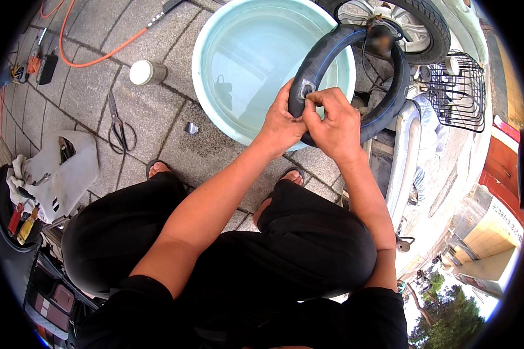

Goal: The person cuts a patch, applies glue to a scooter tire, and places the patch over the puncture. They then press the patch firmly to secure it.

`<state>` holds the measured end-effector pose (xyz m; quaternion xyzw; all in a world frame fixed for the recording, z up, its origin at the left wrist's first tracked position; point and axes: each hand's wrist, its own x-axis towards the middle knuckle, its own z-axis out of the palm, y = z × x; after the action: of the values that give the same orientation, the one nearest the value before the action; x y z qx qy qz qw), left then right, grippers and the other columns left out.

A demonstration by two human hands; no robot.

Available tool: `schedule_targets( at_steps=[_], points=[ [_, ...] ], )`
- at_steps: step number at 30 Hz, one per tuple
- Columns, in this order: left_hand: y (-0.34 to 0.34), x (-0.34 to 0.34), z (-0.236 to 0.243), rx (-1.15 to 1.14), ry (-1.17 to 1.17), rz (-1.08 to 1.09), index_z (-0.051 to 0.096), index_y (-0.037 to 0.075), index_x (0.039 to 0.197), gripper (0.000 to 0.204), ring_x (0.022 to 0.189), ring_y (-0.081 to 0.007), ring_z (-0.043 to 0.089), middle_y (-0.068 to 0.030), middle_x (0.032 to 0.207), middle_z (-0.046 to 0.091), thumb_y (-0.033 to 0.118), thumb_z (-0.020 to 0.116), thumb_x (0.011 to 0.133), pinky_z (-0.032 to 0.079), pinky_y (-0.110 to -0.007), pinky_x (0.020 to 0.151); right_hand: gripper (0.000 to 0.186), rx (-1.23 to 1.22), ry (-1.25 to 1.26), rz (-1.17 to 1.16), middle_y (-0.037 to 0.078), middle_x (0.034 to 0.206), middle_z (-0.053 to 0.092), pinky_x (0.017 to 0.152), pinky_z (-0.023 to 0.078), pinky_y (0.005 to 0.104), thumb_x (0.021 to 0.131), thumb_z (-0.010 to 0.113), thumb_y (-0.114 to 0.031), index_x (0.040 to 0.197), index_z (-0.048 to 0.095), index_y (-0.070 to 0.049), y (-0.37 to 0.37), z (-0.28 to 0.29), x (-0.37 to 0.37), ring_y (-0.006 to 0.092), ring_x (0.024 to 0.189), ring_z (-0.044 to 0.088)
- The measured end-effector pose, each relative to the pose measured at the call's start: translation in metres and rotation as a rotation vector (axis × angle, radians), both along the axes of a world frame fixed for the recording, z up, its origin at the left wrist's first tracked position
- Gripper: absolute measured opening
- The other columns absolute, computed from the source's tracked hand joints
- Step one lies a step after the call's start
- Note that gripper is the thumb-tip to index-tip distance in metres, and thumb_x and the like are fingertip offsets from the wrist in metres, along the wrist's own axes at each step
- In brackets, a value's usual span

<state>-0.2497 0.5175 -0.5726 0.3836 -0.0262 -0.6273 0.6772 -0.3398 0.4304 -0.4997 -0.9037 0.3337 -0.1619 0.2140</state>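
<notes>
A black inner tube (393,104) with a blue line around it curves over the right rim of a pale turquoise basin (201,75) of water. My left hand (281,125) is closed around the tube's near left part, steadying it. On the tube there is a small dark patch (307,88) in a greyish buffed area. At the patch's edge my right hand (336,123) is in a pinch, thumb against forefinger; the fingertips cover part of it. A pair of black-handled scissors (120,129) lies on the paving to the left, and a small silvery scrap (191,128) lies nearer the basin.
A lidded can (148,73) stands left of the basin. An orange hose (93,61) crosses the paving at the upper left. Beyond the tube is a wheel with its tyre (434,32), near a black wire basket (459,90). Tools with red and yellow handles (26,227) lie at far left.
</notes>
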Motion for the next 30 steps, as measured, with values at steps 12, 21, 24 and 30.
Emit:
schedule_targets(
  at_steps=[12, 21, 24, 30],
  points=[
    [0.000, 0.000, -0.002, 0.003, -0.017, -0.005, 0.022, 0.012, 0.165, 0.098, 0.118, -0.0137, 0.063, -0.0067, 0.135, 0.056, -0.011, 0.074, 0.086, 0.057, -0.029, 0.101, 0.009, -0.013, -0.026, 0.019, 0.006, 0.090, 0.072, 0.059, 0.057, 0.0372, 0.083, 0.077, -0.008, 0.092, 0.075, -0.007, -0.003, -0.002, 0.003, 0.0260, 0.066, 0.071],
    [-0.002, -0.001, -0.003, 0.007, -0.041, 0.002, 0.025, 0.010, 0.164, 0.093, 0.098, -0.0079, 0.062, -0.0020, 0.119, 0.058, -0.008, 0.074, 0.087, 0.055, -0.025, 0.089, 0.013, 0.291, -0.189, -0.153, 0.002, 0.088, 0.073, 0.063, 0.053, 0.0280, 0.091, 0.073, -0.013, 0.096, 0.078, -0.002, -0.023, 0.024, -0.006, 0.0138, 0.066, 0.066],
    [0.000, 0.002, 0.004, 0.053, -0.076, -0.009, 0.038, 0.006, 0.153, 0.075, 0.096, -0.0094, 0.063, -0.0027, 0.108, 0.062, -0.003, 0.077, 0.090, 0.052, -0.029, 0.094, 0.024, 0.567, -0.312, -0.518, -0.001, 0.080, 0.068, 0.066, 0.047, 0.0225, 0.098, 0.069, -0.019, 0.101, 0.078, 0.003, -0.045, 0.047, -0.001, 0.0059, 0.070, 0.057],
    [-0.005, -0.001, -0.005, 0.079, -0.051, -0.028, 0.040, 0.000, 0.145, 0.069, 0.083, -0.0038, 0.056, 0.0007, 0.099, 0.059, -0.001, 0.078, 0.088, 0.049, -0.023, 0.082, 0.051, 0.969, -0.009, -0.551, 0.004, 0.099, 0.070, 0.070, 0.050, 0.0293, 0.097, 0.072, -0.042, 0.116, 0.073, 0.005, -0.045, 0.008, 0.006, 0.0119, 0.082, 0.060]
  ],
)
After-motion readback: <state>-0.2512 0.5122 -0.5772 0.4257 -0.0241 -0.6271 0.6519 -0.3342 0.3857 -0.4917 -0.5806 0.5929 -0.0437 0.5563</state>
